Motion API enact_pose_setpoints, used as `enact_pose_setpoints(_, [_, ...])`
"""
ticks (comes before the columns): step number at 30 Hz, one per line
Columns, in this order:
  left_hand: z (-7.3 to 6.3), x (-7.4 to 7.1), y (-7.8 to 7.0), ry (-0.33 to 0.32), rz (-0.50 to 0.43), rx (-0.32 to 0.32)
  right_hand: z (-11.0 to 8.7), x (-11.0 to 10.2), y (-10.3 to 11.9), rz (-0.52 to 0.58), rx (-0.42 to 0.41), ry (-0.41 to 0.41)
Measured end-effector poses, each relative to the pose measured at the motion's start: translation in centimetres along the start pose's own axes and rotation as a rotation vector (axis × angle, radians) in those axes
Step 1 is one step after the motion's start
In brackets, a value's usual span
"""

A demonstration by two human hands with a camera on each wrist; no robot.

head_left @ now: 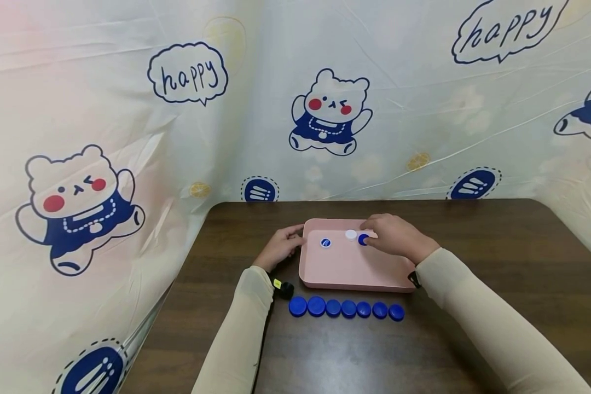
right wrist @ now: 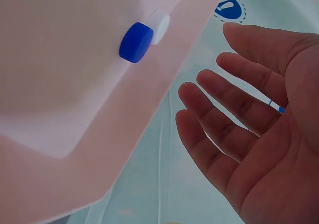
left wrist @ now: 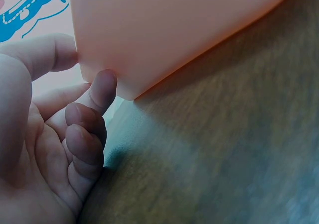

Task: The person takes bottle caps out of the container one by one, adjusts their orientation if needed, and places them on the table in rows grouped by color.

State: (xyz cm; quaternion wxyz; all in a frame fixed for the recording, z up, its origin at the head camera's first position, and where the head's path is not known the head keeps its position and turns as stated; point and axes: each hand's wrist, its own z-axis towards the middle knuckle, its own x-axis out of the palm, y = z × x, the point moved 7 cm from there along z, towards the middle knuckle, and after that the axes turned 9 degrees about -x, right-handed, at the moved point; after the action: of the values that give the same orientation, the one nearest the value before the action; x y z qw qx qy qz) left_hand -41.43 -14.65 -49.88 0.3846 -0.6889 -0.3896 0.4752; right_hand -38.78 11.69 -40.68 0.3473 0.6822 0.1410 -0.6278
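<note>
A shallow pink tray [head_left: 354, 273] rests on the table, its left wall [left wrist: 149, 40] between my left hand's thumb and fingertips. My left hand [head_left: 282, 246] stands at that end, its lower fingers curled in the left wrist view. Over the tray's right back part is my right hand [head_left: 396, 236]; its fingers are spread and hold nothing, apart from the caps in the right wrist view. A blue bottle cap [right wrist: 135, 43] touches or overlaps a white cap [right wrist: 160, 27] by the tray's back wall. Further left in the tray lies a round blue-and-white printed cap [head_left: 326, 243].
Several blue bottle caps [head_left: 348, 309] form a row on the brown wooden table [head_left: 497, 262] in front of the tray. A printed curtain [head_left: 399, 109] hangs right behind the table. Black wrist straps are on both arms.
</note>
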Motion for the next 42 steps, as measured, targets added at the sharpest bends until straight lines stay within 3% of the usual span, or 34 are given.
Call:
enact_pose_setpoints(8, [0.4,-0.4,-0.6,-0.029,0.003,0.031,0.7,0.2,-0.6,-0.019,0.002,0.011])
enact_pose_setpoints(28, [0.2,-0.2,-0.2,-0.005,0.005,0.007,1.6,1.9,-1.8,-0.019,0.041,0.086])
enact_pose_setpoints(42, [0.0,0.0,0.0,-0.013,0.011,-0.005,1.6,2.8,-2.0,-0.097,0.037,0.107])
